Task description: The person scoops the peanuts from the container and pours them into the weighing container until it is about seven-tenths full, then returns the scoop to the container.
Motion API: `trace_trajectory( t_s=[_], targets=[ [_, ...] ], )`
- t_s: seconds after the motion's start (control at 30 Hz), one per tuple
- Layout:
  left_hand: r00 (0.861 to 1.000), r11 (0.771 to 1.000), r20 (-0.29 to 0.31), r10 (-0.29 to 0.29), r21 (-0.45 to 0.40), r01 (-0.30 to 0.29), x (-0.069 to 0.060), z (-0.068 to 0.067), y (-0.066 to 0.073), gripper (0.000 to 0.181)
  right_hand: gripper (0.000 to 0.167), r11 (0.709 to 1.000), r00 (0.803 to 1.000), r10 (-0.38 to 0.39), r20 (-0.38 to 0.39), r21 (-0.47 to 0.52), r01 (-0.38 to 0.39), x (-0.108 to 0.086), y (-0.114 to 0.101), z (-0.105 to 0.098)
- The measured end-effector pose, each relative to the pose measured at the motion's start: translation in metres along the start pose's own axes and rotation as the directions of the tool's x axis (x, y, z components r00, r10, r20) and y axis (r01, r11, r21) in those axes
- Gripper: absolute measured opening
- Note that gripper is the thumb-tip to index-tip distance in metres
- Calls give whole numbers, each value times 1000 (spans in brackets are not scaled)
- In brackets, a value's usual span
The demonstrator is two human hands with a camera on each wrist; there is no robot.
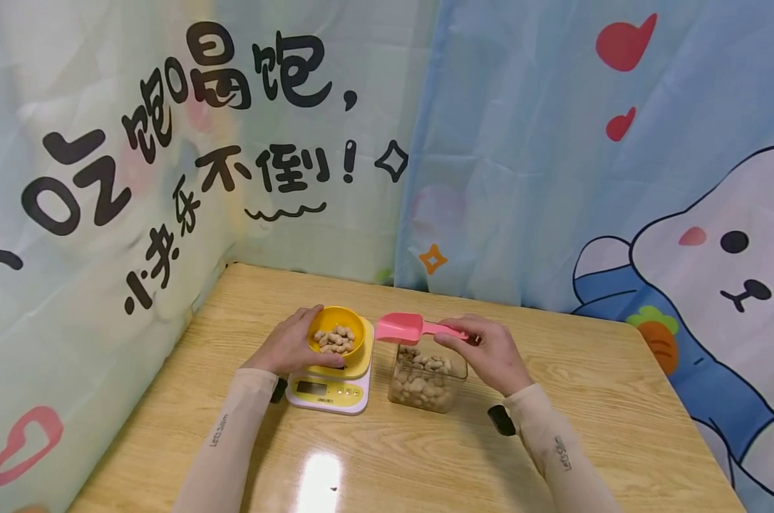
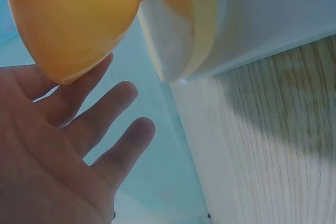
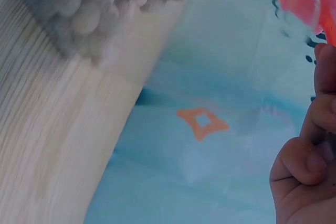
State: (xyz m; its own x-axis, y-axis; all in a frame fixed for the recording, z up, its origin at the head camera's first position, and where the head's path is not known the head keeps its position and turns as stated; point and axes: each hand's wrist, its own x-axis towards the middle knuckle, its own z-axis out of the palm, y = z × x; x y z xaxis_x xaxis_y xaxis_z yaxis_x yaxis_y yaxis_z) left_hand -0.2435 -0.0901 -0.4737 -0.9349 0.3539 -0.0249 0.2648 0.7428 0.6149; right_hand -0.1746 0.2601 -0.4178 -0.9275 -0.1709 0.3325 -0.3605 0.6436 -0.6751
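A yellow bowl (image 1: 337,317) with several unshelled peanuts (image 1: 336,340) in it stands on the yellow and white kitchen scale (image 1: 329,400). My left hand (image 1: 289,343) holds the bowl's left side, thumb along the near side and index finger at the far rim. In the left wrist view, the other fingers (image 2: 126,148) are spread, some apart from the bowl (image 2: 73,24). My right hand (image 1: 494,350) grips a pink scoop (image 1: 400,328) by its handle, above a clear container (image 1: 394,388) of peanuts. No peanuts are visible in the scoop.
The wooden table (image 1: 387,456) meets printed curtains (image 1: 489,178) at its back and left edges. The scale and the container stand side by side with a narrow gap. A bright reflection lies on the tabletop near the front.
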Motion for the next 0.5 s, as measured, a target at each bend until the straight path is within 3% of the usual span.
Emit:
trace_trajectory(
  t_s=[0.27, 0.5],
  targets=[
    [1000, 1000, 7, 1, 1, -1, -1, 1, 0, 121, 24, 996, 998, 6, -67, -86, -11, -26, 11, -23],
    [1000, 1000, 4, -9, 0, 9, -1, -1, 1, 120, 24, 979, 999, -3, -35, -206, -4, -32, 22, -29]
  ],
)
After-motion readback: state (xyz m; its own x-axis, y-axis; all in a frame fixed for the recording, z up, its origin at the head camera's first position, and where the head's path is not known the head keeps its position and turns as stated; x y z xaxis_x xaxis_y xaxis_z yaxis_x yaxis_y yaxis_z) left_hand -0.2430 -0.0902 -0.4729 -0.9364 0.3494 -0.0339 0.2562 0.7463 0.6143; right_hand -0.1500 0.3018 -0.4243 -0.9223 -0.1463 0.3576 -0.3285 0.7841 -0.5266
